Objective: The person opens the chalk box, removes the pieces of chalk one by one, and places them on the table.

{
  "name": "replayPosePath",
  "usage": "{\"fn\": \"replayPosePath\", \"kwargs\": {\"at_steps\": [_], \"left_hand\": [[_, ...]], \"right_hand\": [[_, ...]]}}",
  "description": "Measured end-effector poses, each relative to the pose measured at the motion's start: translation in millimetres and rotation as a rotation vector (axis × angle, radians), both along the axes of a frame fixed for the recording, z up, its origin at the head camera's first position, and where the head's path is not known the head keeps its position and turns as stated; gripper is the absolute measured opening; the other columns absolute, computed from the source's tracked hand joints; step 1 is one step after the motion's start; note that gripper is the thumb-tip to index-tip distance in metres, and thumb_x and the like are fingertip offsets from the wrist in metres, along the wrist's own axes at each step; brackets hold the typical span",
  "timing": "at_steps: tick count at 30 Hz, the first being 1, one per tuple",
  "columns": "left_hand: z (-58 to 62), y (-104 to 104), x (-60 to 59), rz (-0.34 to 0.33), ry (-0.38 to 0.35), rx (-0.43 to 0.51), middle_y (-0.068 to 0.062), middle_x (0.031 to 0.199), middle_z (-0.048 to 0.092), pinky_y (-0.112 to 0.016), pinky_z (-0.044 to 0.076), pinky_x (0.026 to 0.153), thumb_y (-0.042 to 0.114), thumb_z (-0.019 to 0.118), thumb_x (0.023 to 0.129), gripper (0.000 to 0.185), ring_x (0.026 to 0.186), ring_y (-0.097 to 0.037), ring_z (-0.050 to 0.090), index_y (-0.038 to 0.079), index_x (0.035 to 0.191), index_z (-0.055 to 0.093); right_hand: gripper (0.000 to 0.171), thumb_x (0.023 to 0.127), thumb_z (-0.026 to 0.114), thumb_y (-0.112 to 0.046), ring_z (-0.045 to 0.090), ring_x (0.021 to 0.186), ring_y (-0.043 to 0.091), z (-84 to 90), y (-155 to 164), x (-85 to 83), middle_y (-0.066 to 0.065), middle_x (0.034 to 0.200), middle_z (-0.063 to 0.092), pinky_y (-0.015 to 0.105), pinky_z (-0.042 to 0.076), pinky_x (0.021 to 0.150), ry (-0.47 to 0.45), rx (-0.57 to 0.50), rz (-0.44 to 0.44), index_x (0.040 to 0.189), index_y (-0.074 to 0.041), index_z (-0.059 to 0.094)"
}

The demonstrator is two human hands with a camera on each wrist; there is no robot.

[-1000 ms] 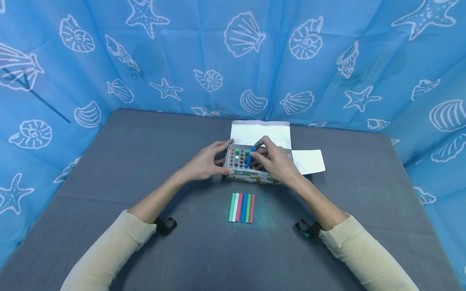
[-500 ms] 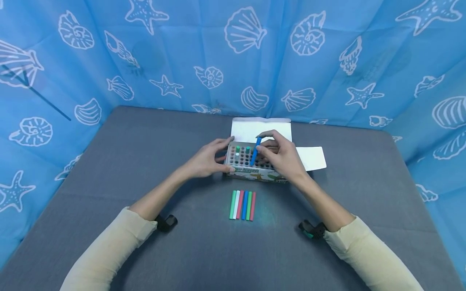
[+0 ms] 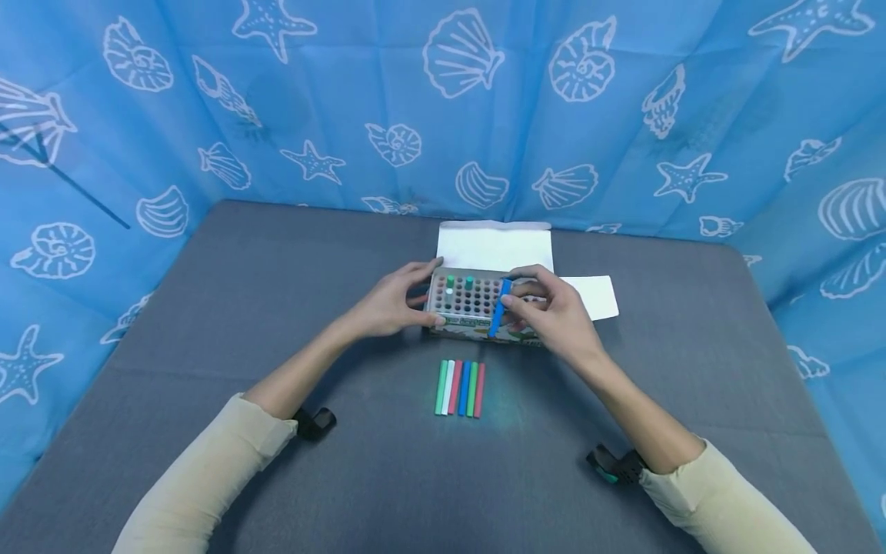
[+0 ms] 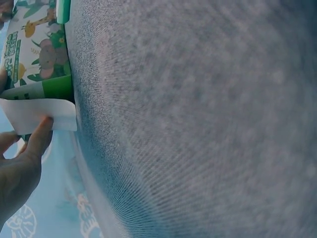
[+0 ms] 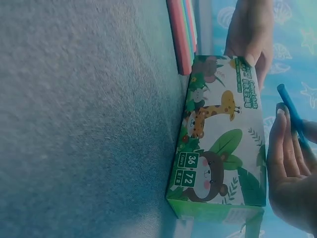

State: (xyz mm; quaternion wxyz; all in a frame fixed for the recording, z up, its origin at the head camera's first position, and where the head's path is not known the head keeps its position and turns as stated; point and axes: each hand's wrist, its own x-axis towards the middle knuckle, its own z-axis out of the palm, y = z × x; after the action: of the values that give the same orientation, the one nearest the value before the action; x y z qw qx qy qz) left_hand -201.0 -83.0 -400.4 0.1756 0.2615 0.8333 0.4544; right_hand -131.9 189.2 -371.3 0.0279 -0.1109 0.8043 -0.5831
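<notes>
The right hand [image 3: 554, 312] is pinching a blue stick [image 3: 500, 308] just above the box [image 3: 471, 302], near its front edge. The left hand [image 3: 391, 304] is gripping the box's left end, while six sticks [image 3: 460, 388] are lying in front of the box

Cream long sleeves [image 3: 208, 469], seemingly black wrist-worn cameras [image 3: 314, 423]
</notes>
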Motion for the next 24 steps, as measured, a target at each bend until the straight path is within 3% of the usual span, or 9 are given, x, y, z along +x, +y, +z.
{"fn": "replayPosePath", "kwargs": {"at_steps": [8, 24], "left_hand": [[0.1, 1, -0.6, -0.01, -0.007, -0.006, -0.016, 0.156, 0.028, -0.027, 0.05, 0.104, 0.019, 0.08, 0.086, 0.094, 0.134, -0.032, 0.047, 0.017, 0.159, 0.021], [-0.9, -1, 0.5, -0.003, 0.003, 0.002, -0.016, 0.155, 0.028, -0.03, 0.051, 0.103, 0.02, 0.081, 0.086, 0.094, 0.131, -0.033, 0.05, 0.018, 0.159, 0.022]], "right_hand": [[0.037, 0.097, 0.066, -0.009, 0.071, 0.08, 0.04, -3.1, 4, 18.4, 0.021, 0.103, 0.068, 0.05, 0.063, 0.065, -0.072, 0.025, 0.013, 0.132, -0.002, 0.056], [0.031, 0.093, 0.07, -0.006, 0.072, 0.071, 0.026, -29.1, 0, 38.7, 0.018, 0.096, 0.07, 0.042, 0.064, 0.058, -0.137, 0.032, 0.065, 0.121, 0.0, 0.062]]}}
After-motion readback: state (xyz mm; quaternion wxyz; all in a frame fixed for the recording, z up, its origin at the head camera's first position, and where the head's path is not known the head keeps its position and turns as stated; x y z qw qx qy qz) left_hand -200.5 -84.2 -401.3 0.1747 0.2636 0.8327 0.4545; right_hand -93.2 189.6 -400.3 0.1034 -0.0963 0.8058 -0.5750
